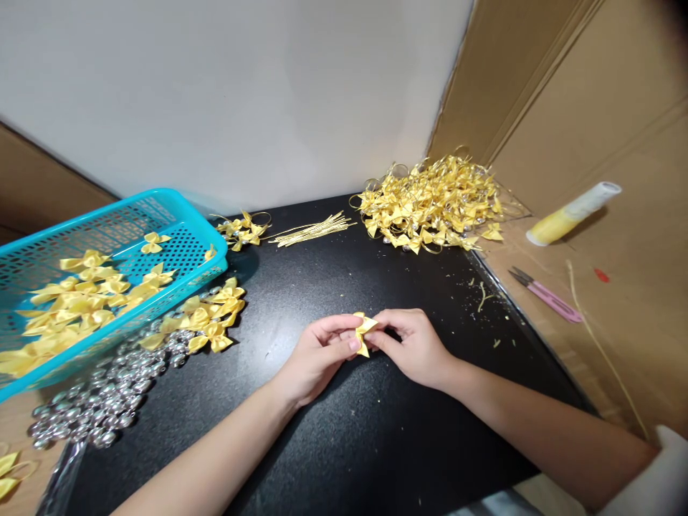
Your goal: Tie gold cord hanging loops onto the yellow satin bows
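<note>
A: Bow's position?
B: One yellow bow (365, 331), between the two hands, over the black counter (376, 444). Satiny, pointed ends.
A: Pose?
B: Left hand (321, 352) clamped on it, thumb nearest the viewer, fingers curled behind. Right hand (413, 347) pinches the other side, thumb and forefinger drawn together. Forearms slant inward from the lower left and lower right.
A: Counts, leftward?
B: Silver beads (97, 408): rounded, shiny, dozens, too crowded to count. Several loose bows (215, 333) on and beside them. One turquoise basket (215, 266), perforated, holding a heap of bows (80, 304); one sits apart inside.
A: Far edge?
B: One small bow cluster (244, 231), one bundle of thin gold ties (314, 231), one big tangled pile (430, 204) of bows with looped ties; uncountable.
A: Right?
B: On brown cardboard (639, 287): one pair of pink-handled snips (556, 301), one yellow-and-white cylinder (570, 215), one red scrap (601, 275).
</note>
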Demonstrator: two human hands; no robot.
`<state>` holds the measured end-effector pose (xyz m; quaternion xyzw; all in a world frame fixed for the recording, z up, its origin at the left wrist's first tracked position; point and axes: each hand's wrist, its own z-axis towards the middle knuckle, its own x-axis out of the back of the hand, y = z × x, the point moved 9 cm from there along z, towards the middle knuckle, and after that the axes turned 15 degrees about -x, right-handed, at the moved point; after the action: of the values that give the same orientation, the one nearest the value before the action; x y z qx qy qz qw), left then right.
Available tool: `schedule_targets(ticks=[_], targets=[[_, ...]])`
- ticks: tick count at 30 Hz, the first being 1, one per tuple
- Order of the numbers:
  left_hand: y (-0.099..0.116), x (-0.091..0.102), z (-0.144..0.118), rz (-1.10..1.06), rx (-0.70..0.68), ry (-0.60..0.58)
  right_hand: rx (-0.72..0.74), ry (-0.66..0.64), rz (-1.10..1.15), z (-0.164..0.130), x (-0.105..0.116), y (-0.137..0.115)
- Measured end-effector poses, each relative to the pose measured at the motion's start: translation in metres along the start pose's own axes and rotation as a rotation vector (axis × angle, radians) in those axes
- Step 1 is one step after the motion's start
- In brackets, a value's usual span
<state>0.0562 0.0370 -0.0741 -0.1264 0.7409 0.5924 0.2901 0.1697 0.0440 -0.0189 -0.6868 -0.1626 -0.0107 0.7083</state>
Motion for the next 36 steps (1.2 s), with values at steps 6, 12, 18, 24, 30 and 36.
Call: schedule_targets(ticks=[6, 12, 18, 24, 30, 36], targets=[[0.003, 0.002, 0.001, -0.036, -0.012, 0.065, -0.033, 0.0, 0.023, 0.002, 0.002, 0.001], [0.006, 0.005, 0.002, -0.004, -0.05, 0.102, -0.006, -0.001, -0.053, 0.006, 0.003, 0.0], [0.005, 0.011, 0.002, 0.086, -0.121, 0.154, -0.049, 0.079, -0.051, 0.002, 0.004, 0.003], [0.006, 0.011, 0.001, 0.141, -0.145, 0.176, 0.157, 0.368, -0.217, -0.012, 0.026, -0.024], [0.005, 0.006, 0.002, 0.148, -0.109, 0.074, 0.171, 0.191, -0.3, -0.004, 0.014, -0.022], [0.002, -0.002, 0.001, 0.204, -0.069, -0.038, 0.114, -0.025, -0.341, 0.006, 0.01, -0.016]])
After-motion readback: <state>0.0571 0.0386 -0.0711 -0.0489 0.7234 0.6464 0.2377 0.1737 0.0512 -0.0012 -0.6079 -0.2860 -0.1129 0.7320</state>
